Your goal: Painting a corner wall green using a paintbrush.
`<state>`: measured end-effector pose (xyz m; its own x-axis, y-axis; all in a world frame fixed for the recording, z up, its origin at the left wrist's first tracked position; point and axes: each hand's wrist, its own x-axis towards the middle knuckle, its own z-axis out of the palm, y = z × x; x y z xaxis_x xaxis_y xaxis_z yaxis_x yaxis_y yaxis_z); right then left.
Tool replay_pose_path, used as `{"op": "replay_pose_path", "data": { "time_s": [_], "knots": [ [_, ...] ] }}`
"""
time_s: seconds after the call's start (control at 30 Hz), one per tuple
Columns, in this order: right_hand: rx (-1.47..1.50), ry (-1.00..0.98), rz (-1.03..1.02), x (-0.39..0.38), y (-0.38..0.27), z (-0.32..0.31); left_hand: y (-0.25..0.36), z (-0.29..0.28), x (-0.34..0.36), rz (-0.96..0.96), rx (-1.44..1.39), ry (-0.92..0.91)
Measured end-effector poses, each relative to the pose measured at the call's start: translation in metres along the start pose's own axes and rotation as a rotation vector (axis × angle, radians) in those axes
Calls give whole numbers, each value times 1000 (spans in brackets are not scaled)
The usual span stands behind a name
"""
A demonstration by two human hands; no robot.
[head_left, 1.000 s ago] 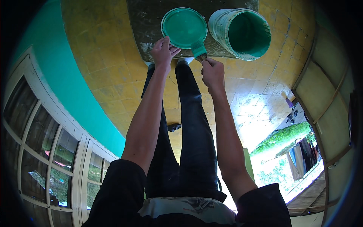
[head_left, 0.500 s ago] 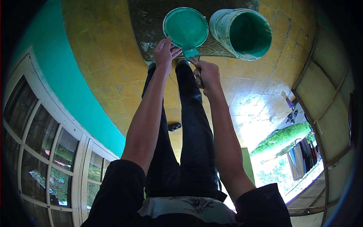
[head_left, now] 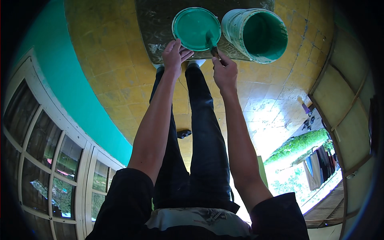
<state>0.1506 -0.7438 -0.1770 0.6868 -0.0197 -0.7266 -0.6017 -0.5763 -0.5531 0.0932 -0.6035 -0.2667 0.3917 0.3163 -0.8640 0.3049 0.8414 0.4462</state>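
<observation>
Paintbrush (head_left: pixel 211 42): located upper centre of frame, angled over right portion of round lid (head_left: pixel 192 26) coated in green paint; apparently touching it. Gripped by handle in closed right hand (head_left: pixel 226 76). Left hand (head_left: pixel 173 58): placed at lower-left rim of lid, thumb against edge, fingers extended; cannot tell whether clasping or only steadying. Judged liable to drip on surface or floor if lifted off overloaded; could also tip lid and spill paint if pressed hard near rim with weak left-hand support. Could strike bucket (head_left: pixel 233 32), upper right, if swung wide. Noted beneath: dark patterned surface (head_left: pixel 160 20), mat or low tabletop, cannot tell which. Noted around: yellow tiled floor (head_left: pixel 112 52), cracked at upper right; green wall (head_left: pixel 80 80) at left; white-framed panes (head_left: pixel 51 172) at lower left; glare and hanging cloths (head_left: pixel 320 168) at lower right.
</observation>
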Motion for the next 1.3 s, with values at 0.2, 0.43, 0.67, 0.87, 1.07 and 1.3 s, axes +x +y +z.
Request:
{"op": "replay_pose_path", "data": {
  "time_s": [0.2, 0.43, 0.67, 0.87, 1.07, 1.3],
  "knots": [
    [-419, 71, -331, -17, 22, 10, 1, 1, 2, 11, -3, -1],
    [-503, 22, -241, -34, 25, 11, 9, 0, 6, -3, 34, 36],
    [-474, 3, -167, -50, 41, -6, 8, 7, 7, 27, 26, 26],
    [-236, 41, -51, -59, 33, -18, 13, 1, 9, 29, 97, 28],
    [-210, 115, -90, -25, 22, -17, 15, -3, 8, 27, 122, 62],
    [-528, 145, -155, 13, -8, -11, 14, -4, 6, 51, 150, 43]
  ]
}}
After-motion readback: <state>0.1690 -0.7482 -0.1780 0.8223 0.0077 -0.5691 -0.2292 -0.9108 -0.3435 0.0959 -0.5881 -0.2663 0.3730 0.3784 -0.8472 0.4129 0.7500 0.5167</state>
